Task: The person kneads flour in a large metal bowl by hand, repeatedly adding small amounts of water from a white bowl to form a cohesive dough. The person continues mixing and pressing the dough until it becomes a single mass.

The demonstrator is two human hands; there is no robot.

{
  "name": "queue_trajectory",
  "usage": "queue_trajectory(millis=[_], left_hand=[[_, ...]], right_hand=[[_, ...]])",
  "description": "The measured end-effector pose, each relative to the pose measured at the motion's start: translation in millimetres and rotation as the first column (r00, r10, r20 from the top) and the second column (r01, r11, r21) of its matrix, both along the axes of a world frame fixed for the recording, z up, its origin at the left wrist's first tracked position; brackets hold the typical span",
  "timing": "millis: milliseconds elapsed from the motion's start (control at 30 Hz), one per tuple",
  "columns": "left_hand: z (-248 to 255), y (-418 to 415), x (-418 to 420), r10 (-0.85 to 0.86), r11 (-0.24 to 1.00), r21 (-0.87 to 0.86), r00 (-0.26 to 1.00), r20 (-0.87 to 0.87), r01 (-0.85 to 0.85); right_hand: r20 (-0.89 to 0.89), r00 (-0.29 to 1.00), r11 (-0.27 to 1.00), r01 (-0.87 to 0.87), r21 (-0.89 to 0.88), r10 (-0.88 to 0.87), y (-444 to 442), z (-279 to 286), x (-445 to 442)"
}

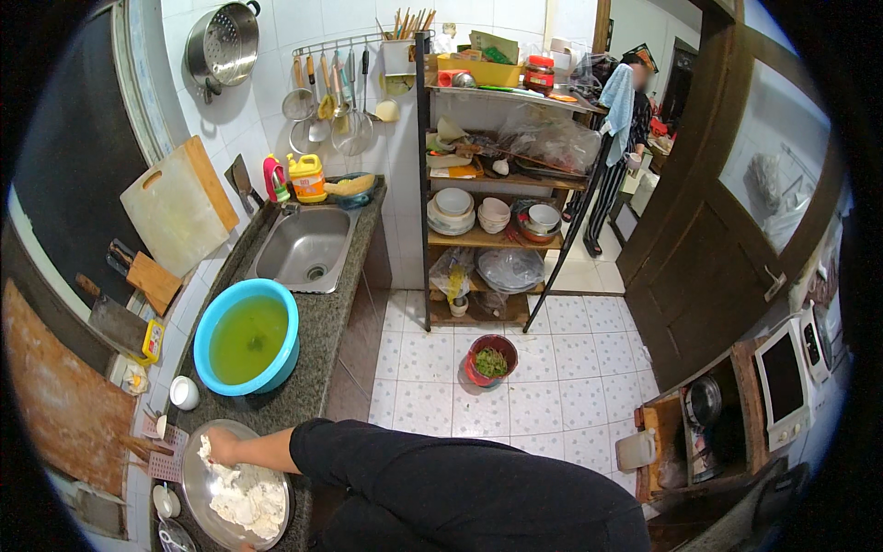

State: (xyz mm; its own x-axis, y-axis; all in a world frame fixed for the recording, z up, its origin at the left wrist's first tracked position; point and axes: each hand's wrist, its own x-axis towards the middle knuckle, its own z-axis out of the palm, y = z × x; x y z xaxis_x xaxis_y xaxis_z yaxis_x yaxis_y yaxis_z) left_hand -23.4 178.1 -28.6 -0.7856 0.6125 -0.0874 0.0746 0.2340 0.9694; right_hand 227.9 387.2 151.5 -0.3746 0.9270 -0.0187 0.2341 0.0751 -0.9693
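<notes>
A metal bowl (191, 483) stands on the dark stone counter, holding pale, crumbly dough (250, 502) with loose flour. My right hand (223, 445) reaches into it near the upper rim, its fingers curled downward. Dough clings at the fingertips; whether they grip any is hidden. Only a sliver of my left hand (247, 547) shows, at the bowl's lower rim, so its grasp cannot be seen. Just above the bowl is a blue plastic basin (293, 345) of greenish liquid. A white cup (184, 392) stands left of the basin.
A steel sink (303, 248) lies beyond the basin. Cutting boards (172, 207) and a cleaver (124, 331) lean along the wall. A shelf rack (507, 236) holds bowls. On the tiled floor is a red bucket (491, 360) with greens. Another person (614, 172) stands beyond the doorway, near a wooden door (697, 276).
</notes>
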Motion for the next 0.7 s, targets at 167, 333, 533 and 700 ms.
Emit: queue_trajectory(millis=[167, 333, 533, 700], left_hand=[[-27.8, -5.4, 11.0, -0.479, 0.758, 0.561, 0.867, 0.134, 0.332], [-42.7, -1.4, -3.4, -0.197, 0.909, 0.412, 0.929, 0.314, 0.054], [59.2, 16.6, 72.4, 0.208, 0.968, 0.078, 0.937, 0.281, -0.238], [52.0, 4.1, 68.8, 0.273, 0.957, 0.007, 0.914, 0.299, -0.288]], right_hand=[[0.225, 0.972, 0.996, 0.049, 0.069, -0.063, 15.2, -18.7, -4.8], [0.303, 0.952, 0.922, -0.152, 0.355, 0.041, 52.6, -82.0, -5.2], [0.177, 0.968, 0.978, -0.156, -0.136, 0.179, 57.9, -67.1, 6.7], [0.412, 0.887, 0.876, -0.356, 0.324, 0.208, 61.7, -90.9, -52.9]])
